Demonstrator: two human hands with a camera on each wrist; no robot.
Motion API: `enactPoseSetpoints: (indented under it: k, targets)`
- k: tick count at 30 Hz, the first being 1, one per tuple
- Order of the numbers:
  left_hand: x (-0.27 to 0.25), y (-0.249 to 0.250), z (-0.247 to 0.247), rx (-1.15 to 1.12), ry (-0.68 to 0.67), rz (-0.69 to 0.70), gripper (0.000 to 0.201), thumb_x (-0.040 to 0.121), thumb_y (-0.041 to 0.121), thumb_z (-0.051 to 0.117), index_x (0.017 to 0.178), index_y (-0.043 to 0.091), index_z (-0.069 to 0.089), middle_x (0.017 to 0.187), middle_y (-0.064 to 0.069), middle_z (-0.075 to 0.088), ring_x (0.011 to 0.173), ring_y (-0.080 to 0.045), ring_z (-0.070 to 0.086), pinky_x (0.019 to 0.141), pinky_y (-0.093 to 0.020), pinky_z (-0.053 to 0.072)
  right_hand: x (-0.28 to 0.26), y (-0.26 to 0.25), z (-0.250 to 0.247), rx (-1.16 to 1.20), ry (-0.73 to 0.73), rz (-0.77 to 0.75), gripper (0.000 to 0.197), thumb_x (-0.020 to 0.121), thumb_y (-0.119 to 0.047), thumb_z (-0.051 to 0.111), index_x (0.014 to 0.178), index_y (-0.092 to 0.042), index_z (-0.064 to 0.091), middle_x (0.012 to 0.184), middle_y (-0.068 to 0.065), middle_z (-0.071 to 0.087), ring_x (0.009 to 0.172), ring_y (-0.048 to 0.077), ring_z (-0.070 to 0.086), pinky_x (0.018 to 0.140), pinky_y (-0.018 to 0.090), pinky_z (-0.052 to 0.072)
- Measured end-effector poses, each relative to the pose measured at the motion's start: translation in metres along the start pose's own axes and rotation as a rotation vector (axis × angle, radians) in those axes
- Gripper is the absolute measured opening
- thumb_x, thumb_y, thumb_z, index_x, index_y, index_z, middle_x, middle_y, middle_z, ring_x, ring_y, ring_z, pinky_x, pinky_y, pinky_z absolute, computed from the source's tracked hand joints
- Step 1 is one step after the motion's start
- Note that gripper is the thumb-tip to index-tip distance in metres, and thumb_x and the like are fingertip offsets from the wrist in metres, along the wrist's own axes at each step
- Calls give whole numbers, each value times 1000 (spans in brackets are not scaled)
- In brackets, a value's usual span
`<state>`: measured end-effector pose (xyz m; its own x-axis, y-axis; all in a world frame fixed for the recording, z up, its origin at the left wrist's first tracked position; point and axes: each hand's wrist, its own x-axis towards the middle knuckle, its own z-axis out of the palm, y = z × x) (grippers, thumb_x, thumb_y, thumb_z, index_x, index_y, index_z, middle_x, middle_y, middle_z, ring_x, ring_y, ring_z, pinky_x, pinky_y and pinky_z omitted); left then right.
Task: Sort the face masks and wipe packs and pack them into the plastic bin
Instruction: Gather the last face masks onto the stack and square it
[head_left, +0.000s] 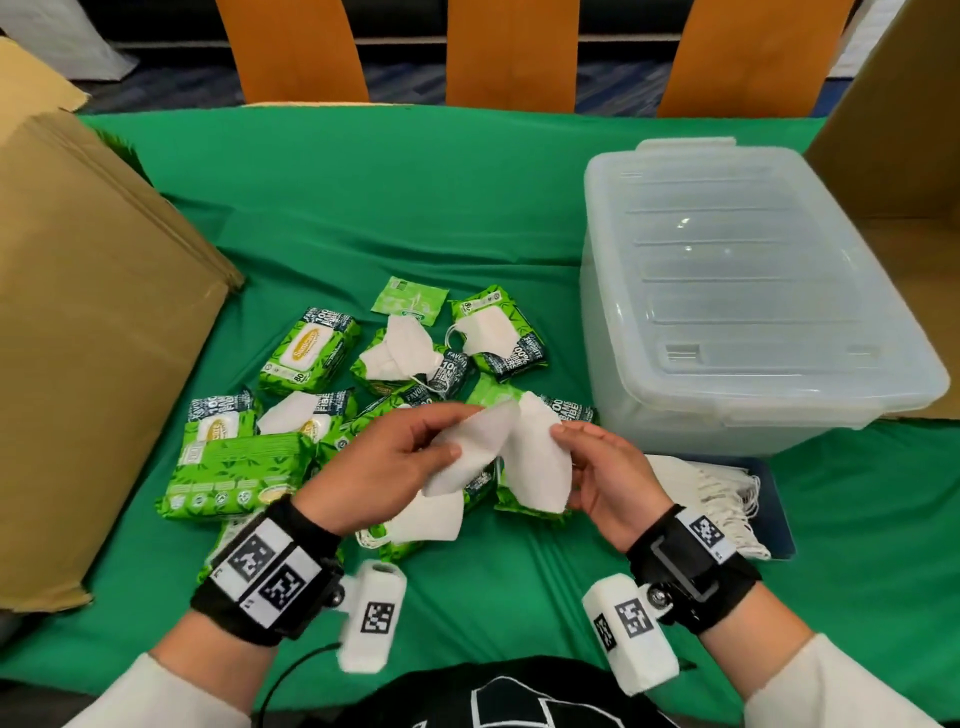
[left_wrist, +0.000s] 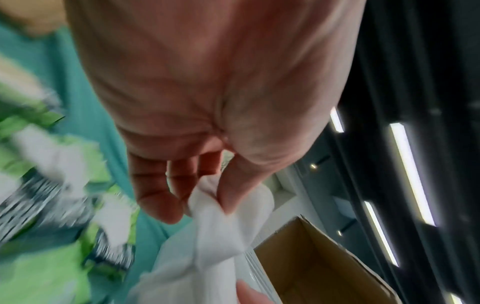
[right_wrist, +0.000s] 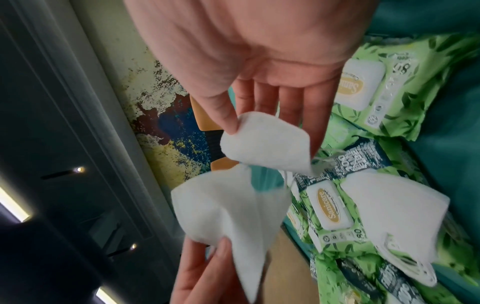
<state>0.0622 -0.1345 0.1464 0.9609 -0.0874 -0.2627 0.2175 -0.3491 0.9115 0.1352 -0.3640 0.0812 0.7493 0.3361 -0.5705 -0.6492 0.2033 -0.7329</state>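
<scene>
Over the pile, my left hand (head_left: 462, 431) pinches one white face mask (head_left: 467, 452) between thumb and fingers, and my right hand (head_left: 569, 457) pinches a second white mask (head_left: 537, 467) right beside it. The right wrist view shows the right thumb and fingers (right_wrist: 259, 123) on the upper mask (right_wrist: 270, 144), with the left-hand mask (right_wrist: 228, 216) below it. Several green wipe packs (head_left: 309, 348) and more loose masks (head_left: 397, 348) lie mixed on the green cloth. The clear plastic bin (head_left: 753, 291) stands at the right with its lid on.
A stack of white masks (head_left: 722, 493) lies on a dark blue flat piece in front of the bin. A large cardboard box (head_left: 88, 338) stands at the left, another (head_left: 898, 130) behind the bin. Orange chair backs (head_left: 511, 52) line the table's far edge.
</scene>
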Motion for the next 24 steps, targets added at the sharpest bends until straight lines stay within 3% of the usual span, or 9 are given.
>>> enactPoseSetpoints:
  k: [1,3,5,7,10,12,16,20,24]
  targets:
    - [1,5,-5,95,12,10,41,96,5,67,128,30,66,107,-1,74,98,-16,70,87,-30,54,3,-2,-3,-23,19,-24,1,94,-11,66,93,-11,66,82,7,71,69,18,65,63,31,56]
    - [6,15,-11,212,73,4,27,87,13,79,108,30,72,90,-3,74,83,-21,69,76,-35,54,6,-6,-9,-66,39,-65,4,91,-10,70,87,-10,68,79,7,72,68,18,65,59,27,55]
    - [9,24,-15,334,92,22,11,83,22,84,90,26,77,81,3,75,74,-13,68,70,-32,52,8,-9,-11,-88,32,-83,8,89,-10,73,83,-10,68,77,8,71,66,19,65,55,26,55]
    - [12,31,-16,384,31,52,3,87,27,80,90,27,80,86,10,76,82,-4,69,76,-30,55,9,-11,-12,-95,12,-89,9,88,-11,74,82,-10,67,77,8,71,66,19,65,56,25,54]
    - [17,35,-6,301,-135,79,16,95,14,71,102,24,81,98,13,75,97,-3,68,85,-18,50,11,-10,-7,-93,-13,-96,10,88,-9,73,81,-10,67,76,8,70,67,17,64,61,25,53]
    - [22,31,6,269,-177,85,20,93,9,72,105,23,81,99,11,74,97,-3,68,86,-18,49,11,-8,-2,-90,-39,-94,8,88,-10,73,81,-10,68,79,10,70,70,20,64,66,28,53]
    - [35,18,30,232,25,65,25,77,13,87,92,25,73,85,0,72,78,-13,66,77,-32,53,7,-1,4,-91,-95,-38,8,92,-15,70,88,-9,73,87,15,72,72,23,67,63,31,53]
    - [44,6,39,272,199,73,37,70,20,92,86,27,60,79,5,69,71,-8,62,66,-21,46,3,7,6,13,-115,-7,14,97,-11,63,93,-3,74,90,18,73,76,24,69,68,33,55]
    - [45,-2,42,269,283,65,39,68,23,93,86,26,58,76,6,66,65,-2,55,62,-16,42,3,12,3,65,-71,12,11,98,-8,60,96,-5,70,94,17,71,78,24,67,66,32,54]
